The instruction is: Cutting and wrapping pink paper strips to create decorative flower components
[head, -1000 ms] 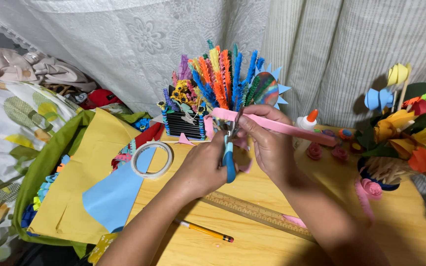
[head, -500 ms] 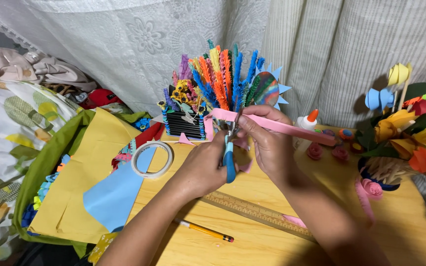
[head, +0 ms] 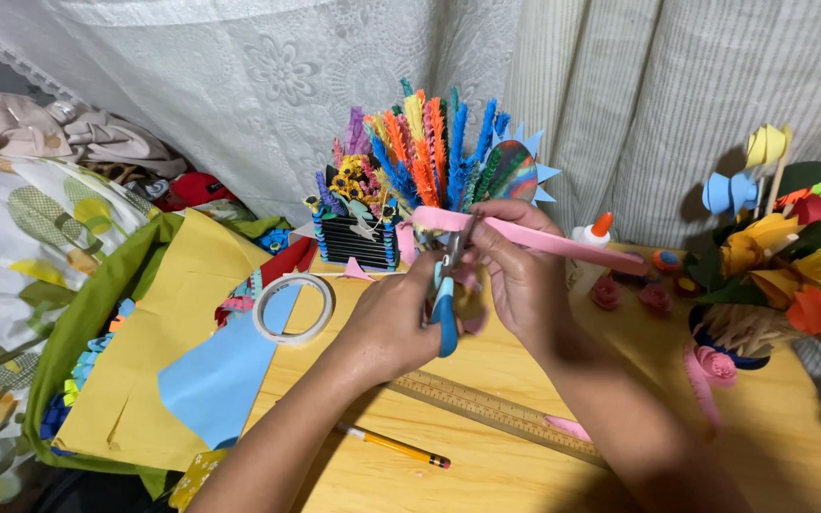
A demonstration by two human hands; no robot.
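My left hand [head: 393, 321] grips blue-handled scissors [head: 445, 313], blades pointing up into a long pink paper strip [head: 544, 237]. My right hand [head: 523, 275] holds that strip near its left end; the strip runs out to the right above the wooden table [head: 486, 465]. Both hands meet just in front of a black holder [head: 353, 237] stuffed with fringed paper sticks in several colours. The scissor tips are partly hidden by the fingers.
A roll of tape [head: 294, 307], blue paper [head: 220, 375] and yellow paper [head: 168, 323] lie at the left. A wooden ruler [head: 486, 410] and a pencil [head: 396, 445] lie near me. A glue bottle [head: 593, 237], small paper roses [head: 606, 293] and a paper-flower bouquet [head: 791, 266] stand at the right.
The hands and scissors stay almost in place; the scissor blades shift slightly on the pink strip. Nothing else has moved.
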